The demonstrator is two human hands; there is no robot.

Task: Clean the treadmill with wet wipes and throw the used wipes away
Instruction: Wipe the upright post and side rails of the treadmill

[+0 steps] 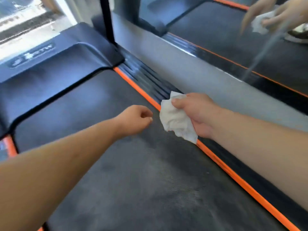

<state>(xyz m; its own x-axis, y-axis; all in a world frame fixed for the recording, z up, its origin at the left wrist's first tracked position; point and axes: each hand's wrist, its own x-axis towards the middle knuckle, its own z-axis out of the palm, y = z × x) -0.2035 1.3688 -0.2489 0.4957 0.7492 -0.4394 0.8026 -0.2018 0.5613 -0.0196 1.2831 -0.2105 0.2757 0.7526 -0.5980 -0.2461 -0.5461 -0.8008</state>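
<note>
The treadmill's dark running belt (103, 172) fills the middle of the head view, edged on the right by an orange strip (233, 179) and a ribbed black side rail (146, 80). My right hand (196, 112) grips a crumpled white wet wipe (175, 120) over the orange strip and rail. My left hand (135, 119) hovers over the belt just left of the wipe, fingers curled and holding nothing.
The black motor cover (55, 70) lies at the belt's far end, with a black upright post (107, 20) rising from its right side. A mirror (233, 39) along the right wall reflects the treadmill and hands. A grey floor strip (208, 77) runs beside the rail.
</note>
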